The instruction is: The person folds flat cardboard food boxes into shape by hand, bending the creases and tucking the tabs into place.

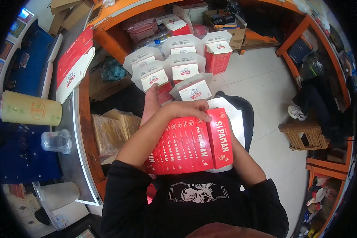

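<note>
Before the black shirt [242,206] sits a row of red cartons [182,146], the left hand [189,108] curled over its far edge, grip unclear; the right hand is hidden, its hold untellable. Open floor [271,99] spreads rightward.

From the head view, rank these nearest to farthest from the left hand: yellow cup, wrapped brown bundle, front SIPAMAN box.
1. SIPAMAN box: at the left hand, rightward.
2. Brown bundle: leftward.
3. Yellow cup: farther left, on the counter.
</note>
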Motion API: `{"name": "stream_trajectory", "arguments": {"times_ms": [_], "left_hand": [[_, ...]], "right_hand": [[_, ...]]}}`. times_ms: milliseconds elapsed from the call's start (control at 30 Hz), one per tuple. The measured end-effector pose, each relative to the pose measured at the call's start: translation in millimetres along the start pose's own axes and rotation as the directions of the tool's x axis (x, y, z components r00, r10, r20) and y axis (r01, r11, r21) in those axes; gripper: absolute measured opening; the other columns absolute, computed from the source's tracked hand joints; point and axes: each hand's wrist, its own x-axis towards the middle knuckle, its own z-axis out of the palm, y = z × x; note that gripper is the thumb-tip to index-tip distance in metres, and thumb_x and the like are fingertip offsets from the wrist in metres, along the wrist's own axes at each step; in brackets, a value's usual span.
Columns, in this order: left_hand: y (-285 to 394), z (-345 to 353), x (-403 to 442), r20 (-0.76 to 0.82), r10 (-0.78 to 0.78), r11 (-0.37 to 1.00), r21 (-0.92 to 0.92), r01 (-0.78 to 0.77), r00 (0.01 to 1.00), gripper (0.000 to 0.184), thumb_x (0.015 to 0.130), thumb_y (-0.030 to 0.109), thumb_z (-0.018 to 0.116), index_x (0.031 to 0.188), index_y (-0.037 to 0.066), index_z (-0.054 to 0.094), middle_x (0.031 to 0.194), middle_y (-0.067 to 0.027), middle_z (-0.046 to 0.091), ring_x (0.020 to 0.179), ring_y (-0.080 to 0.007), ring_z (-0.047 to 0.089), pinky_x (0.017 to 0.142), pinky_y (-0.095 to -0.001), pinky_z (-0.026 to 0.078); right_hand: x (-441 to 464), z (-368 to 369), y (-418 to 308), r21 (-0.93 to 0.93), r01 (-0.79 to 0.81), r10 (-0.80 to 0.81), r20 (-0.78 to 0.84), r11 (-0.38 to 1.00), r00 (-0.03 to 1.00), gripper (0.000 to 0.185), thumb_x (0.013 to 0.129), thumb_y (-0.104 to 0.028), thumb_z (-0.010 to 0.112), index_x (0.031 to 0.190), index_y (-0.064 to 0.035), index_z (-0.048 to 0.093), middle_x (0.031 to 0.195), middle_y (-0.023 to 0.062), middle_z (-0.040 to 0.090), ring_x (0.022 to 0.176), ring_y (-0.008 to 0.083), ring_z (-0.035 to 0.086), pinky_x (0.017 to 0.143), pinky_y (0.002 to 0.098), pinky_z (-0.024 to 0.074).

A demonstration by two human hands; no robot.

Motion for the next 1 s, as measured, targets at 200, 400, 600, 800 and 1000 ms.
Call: {"name": "stream_trajectory", "arguments": {"times_ms": [200, 400, 600, 800, 1000], "left_hand": [[-1.0, -7.2, -6.2, -0.007, -0.014, 0.999, -0.049, 0.014, 1.000, 0.056, 0.085, 0.044, 0.077, 0.123, 0.009, 0.056, 0.119, -0.0060, 0.059, 0.115, -0.0162, 0.054, 0.099, -0.0311, 0.039], [-0.9, 0.0, -7.8, 0.024, -0.004, 0.995, -0.104, 0.007, 1.000, 0.053, 0.086, 0.033, 0.076, 0.127, 0.008, 0.055, 0.123, -0.0062, 0.058, 0.121, -0.0178, 0.053, 0.104, -0.0315, 0.038], [-17.9, -6.4, -10.9, -0.009, 0.131, 0.974, -0.183, -0.130, 0.991, 0.055, 0.081, 0.025, 0.082, 0.127, 0.007, 0.058, 0.125, -0.0092, 0.060, 0.118, -0.0192, 0.058, 0.103, -0.0322, 0.043], [-7.7, -4.3, -17.1, -0.006, 0.245, 0.925, -0.299, -0.235, 0.970, 0.037, 0.080, 0.008, 0.079, 0.115, 0.006, 0.065, 0.131, -0.0093, 0.060, 0.123, -0.0210, 0.056, 0.106, -0.0346, 0.043], [-11.5, -3.1, -14.6, -0.001, 0.311, 0.883, -0.370, -0.289, 0.950, 0.031, 0.080, 0.004, 0.076, 0.109, 0.007, 0.064, 0.120, -0.0035, 0.061, 0.116, -0.0155, 0.056, 0.104, -0.0321, 0.041]], "right_hand": [[-18.3, 6.9, -24.6, -0.351, 0.046, -0.069, -0.054, 0.935, 0.996, 0.054, 0.097, -0.018, 0.064, 0.145, -0.0058, 0.042, 0.130, 0.0106, 0.059, 0.119, 0.0194, 0.059, 0.099, 0.0338, 0.0504], [-39.8, 28.1, -73.9, -0.511, 0.193, -0.228, -0.005, 0.838, 0.974, 0.045, 0.096, -0.019, 0.069, 0.137, -0.0073, 0.054, 0.134, 0.0129, 0.049, 0.118, 0.0217, 0.059, 0.096, 0.0321, 0.0520], [-34.4, 35.2, -90.2, -0.752, 0.313, -0.218, 0.227, 0.580, 0.949, 0.035, 0.089, -0.018, 0.078, 0.120, -0.0046, 0.067, 0.117, 0.0108, 0.059, 0.105, 0.0195, 0.064, 0.085, 0.0322, 0.0546], [-38.2, 29.1, -97.3, -0.808, 0.298, -0.198, 0.227, 0.508, 0.953, 0.034, 0.088, -0.020, 0.079, 0.117, -0.0053, 0.068, 0.113, 0.0104, 0.062, 0.104, 0.0198, 0.066, 0.085, 0.0336, 0.0548], [-38.8, 34.7, -100.4, -0.839, 0.299, -0.236, 0.210, 0.454, 0.949, 0.033, 0.086, -0.022, 0.080, 0.112, -0.0055, 0.070, 0.111, 0.0127, 0.063, 0.104, 0.0238, 0.066, 0.086, 0.0357, 0.0533]]}}
